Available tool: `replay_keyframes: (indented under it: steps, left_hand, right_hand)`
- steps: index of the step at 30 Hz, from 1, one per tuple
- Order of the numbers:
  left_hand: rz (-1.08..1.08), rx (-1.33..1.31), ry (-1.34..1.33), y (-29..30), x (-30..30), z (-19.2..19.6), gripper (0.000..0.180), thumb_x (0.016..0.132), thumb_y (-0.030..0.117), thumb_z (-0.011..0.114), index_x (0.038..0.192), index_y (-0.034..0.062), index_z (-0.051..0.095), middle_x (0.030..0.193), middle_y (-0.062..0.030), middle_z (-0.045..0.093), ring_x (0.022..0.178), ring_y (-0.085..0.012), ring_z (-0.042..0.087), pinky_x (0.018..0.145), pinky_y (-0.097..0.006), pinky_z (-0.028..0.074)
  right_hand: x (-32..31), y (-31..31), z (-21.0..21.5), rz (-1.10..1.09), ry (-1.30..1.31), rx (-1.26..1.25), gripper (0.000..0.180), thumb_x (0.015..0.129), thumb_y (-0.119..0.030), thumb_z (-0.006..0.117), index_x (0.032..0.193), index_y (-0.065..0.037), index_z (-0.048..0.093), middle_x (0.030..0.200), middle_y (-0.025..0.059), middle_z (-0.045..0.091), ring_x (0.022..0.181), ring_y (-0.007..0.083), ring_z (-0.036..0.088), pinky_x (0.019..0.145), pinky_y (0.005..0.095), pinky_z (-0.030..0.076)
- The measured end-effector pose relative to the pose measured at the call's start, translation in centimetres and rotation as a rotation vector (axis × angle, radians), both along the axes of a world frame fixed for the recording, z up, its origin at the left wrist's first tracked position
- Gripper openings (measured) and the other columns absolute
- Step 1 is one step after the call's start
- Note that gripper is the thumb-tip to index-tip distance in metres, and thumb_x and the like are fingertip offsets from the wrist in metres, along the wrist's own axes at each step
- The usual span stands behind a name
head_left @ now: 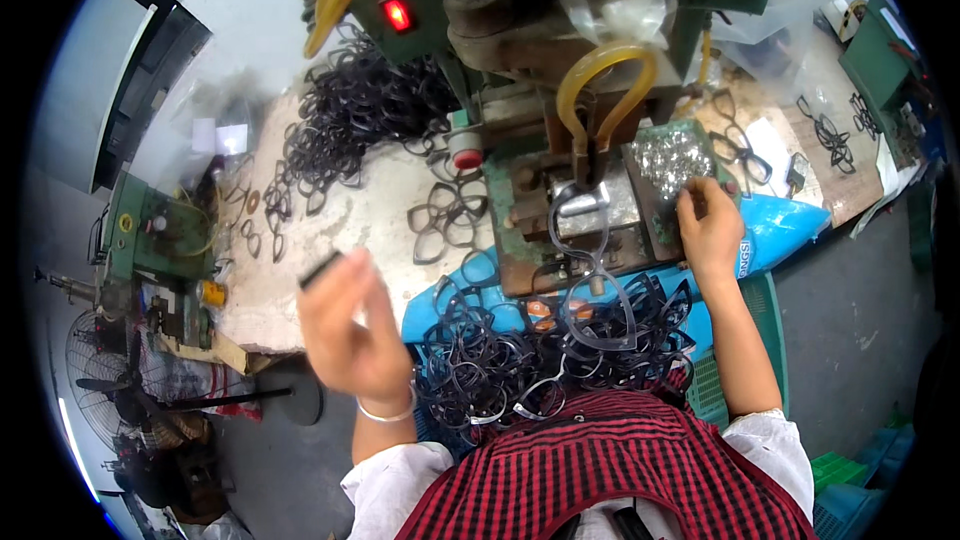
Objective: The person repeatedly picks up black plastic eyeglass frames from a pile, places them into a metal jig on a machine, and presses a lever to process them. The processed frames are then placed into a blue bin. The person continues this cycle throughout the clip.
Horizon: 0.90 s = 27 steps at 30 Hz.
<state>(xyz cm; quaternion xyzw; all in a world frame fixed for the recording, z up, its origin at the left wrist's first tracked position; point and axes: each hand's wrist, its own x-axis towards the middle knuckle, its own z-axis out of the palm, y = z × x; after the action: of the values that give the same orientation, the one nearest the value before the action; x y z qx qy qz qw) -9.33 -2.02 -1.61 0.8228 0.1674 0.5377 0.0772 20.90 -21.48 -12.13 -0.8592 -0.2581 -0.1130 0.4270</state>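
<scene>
My left hand (352, 328), smeared by motion, is raised over the pale tabletop at the left, with a white bangle at its wrist. A short black piece (320, 269) shows at its fingertips; whether it is gripped is unclear. My right hand (712, 230) has its fingers curled together at the right side of the press base (515, 250), beside a plate strewn with shiny metal bits (660, 165). What it pinches is hidden. A translucent grey glasses frame (602, 340) reaches from the metal block under the press head down over the front edge.
Many dark glasses frames (470, 340) lie heaped on blue plastic before me; another pile (370, 100) stands back left. A yellow hose (570, 90) loops above the block. A red button (466, 152) sits left of the press. A fan (105, 370) stands far left.
</scene>
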Motion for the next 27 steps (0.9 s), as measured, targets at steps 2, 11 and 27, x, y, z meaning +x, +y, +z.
replay_keyframes:
  steps: [2, 11, 27]
  left_hand:
    - [0.031, 0.004, 0.178, 3.4, 2.3, 0.4, 0.030, 0.082, 0.004, 0.073, 0.112, 0.0034, 0.069, 0.115, -0.0165, 0.070, 0.106, -0.0341, 0.064, 0.098, -0.040, 0.049]
    - [0.141, -0.182, 0.641, 14.1, 5.0, -16.3, 0.016, 0.072, 0.001, 0.071, 0.087, 0.0069, 0.070, 0.132, -0.0209, 0.062, 0.120, -0.0425, 0.055, 0.108, -0.047, 0.041]
    - [-0.665, -1.894, -0.451, 7.3, 4.2, -11.1, 0.024, 0.106, 0.028, 0.047, 0.101, 0.0076, 0.059, 0.095, -0.0177, 0.070, 0.077, -0.0250, 0.065, 0.062, -0.034, 0.051]
  right_hand:
    - [0.6, 0.1, -0.2, 0.038, 0.002, 0.080, 0.011, 0.086, -0.009, 0.071, 0.094, -0.002, 0.071, 0.088, 0.0151, 0.071, 0.081, 0.0302, 0.069, 0.075, 0.0378, 0.053]
    - [-0.1, -3.3, -0.7, 0.026, -0.096, 0.089, 0.013, 0.084, -0.002, 0.071, 0.096, -0.002, 0.073, 0.091, 0.0131, 0.071, 0.086, 0.0291, 0.067, 0.079, 0.0365, 0.052]
    - [-4.5, 6.2, 6.5, 0.575, 0.412, 0.595, 0.033, 0.082, 0.000, 0.070, 0.115, 0.002, 0.062, 0.099, 0.0095, 0.071, 0.092, 0.0139, 0.069, 0.084, 0.0284, 0.052]
